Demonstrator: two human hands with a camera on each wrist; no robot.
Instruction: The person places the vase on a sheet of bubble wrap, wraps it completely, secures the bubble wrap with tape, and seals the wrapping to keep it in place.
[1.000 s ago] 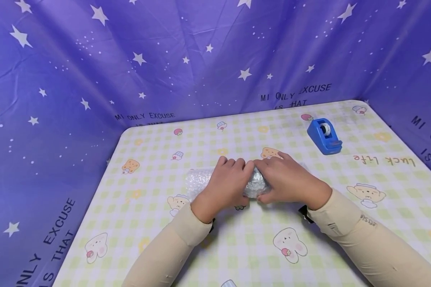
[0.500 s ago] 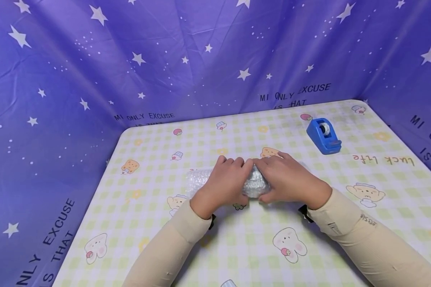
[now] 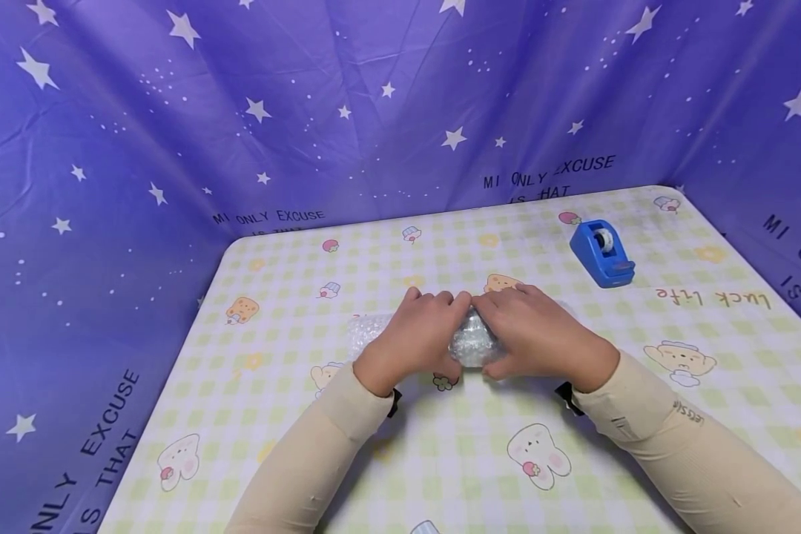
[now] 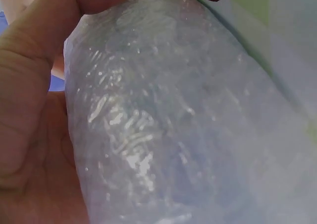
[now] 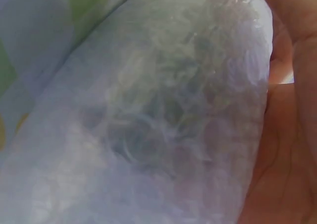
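A roll of clear bubble wrap [image 3: 475, 343] lies crosswise on the table, its left end sticking out past the left hand. My left hand [image 3: 419, 334] grips it from above, thumb on the near side and fingers over the far side. Close beside it, my right hand [image 3: 537, 331] grips the same roll in a like way, covering much of its right part. The left wrist view shows the bubble wrap [image 4: 148, 115] filling the palm. In the right wrist view, something darker shows dimly through the bubble wrap [image 5: 163, 115]; its kind cannot be made out.
A blue tape dispenser [image 3: 603, 254] with a roll of tape stands at the back right. The table [image 3: 294, 445] wears a green-and-white checked cover with printed cartoon figures. Purple star-patterned curtains [image 3: 347, 111] hang behind and at both sides of it.
Both hands keep their hold on the bubble wrap roll. The left hand and wrist shift very slightly; the roll stays in nearly the same place.
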